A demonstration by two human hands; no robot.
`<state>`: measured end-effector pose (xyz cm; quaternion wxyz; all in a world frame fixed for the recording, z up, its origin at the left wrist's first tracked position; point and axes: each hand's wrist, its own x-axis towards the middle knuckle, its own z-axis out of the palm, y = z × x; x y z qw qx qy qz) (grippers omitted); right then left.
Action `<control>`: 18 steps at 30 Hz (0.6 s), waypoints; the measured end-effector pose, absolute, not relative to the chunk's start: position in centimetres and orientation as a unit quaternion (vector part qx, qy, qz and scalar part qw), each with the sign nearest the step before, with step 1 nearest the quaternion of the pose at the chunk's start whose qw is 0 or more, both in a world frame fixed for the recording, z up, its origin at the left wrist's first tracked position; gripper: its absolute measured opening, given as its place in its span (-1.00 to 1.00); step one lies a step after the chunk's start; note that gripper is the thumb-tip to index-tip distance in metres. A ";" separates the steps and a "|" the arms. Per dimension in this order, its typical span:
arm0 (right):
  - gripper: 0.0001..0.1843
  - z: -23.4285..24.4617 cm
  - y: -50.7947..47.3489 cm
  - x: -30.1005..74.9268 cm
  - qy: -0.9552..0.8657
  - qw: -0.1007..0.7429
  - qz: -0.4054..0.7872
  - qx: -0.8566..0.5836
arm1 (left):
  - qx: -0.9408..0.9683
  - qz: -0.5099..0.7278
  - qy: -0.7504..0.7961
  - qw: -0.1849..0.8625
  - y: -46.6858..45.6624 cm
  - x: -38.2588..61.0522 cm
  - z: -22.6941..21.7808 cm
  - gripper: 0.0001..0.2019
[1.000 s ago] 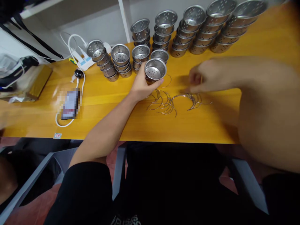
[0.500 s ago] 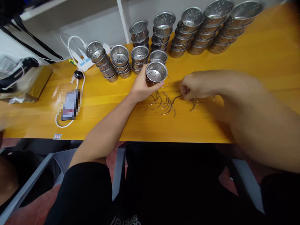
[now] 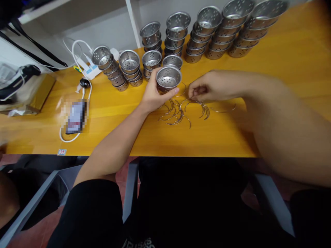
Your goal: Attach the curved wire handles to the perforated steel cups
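Note:
My left hand [image 3: 152,94] is closed around a small perforated metal cup [image 3: 169,77], its open mouth tilted up toward me. To the right of the cup, my right hand [image 3: 201,88] pinches a thin curved wire [image 3: 181,103] between thumb and fingertips, just above the table. Below both hands lie loose curved wires [image 3: 178,119], spread in a tangle, with a further bunch of curved wires [image 3: 205,112] under my right hand. One more wire [image 3: 224,111] lies apart, by my right wrist.
Stacks of perforated metal cups [image 3: 199,44] line the back of the wooden table [image 3: 155,144]. At left are a phone [image 3: 76,117], a white cable [image 3: 62,136], a power strip [image 3: 91,70] and a cardboard box [image 3: 42,93]. Part of another person [image 3: 9,199] shows at lower left.
My right hand has moved left, toward the cup, and a wire shows at its fingertips. The wires beneath it have shifted. My left hand still holds the cup, slightly further left in view.

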<state>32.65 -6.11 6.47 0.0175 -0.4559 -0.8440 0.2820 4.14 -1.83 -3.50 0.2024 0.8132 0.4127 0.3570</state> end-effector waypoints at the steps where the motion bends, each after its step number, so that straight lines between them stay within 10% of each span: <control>1: -0.93 6.5 -6.1 32.6 -0.844 0.025 0.284 -0.454 | 0.809 0.359 0.417 0.207 -2.0 4.2 -3.3 -0.11; 18: -0.80 5.9 -6.3 30.4 -0.863 -0.074 0.197 -0.459 | 0.793 0.531 0.196 0.226 5.6 3.0 -9.9 0.18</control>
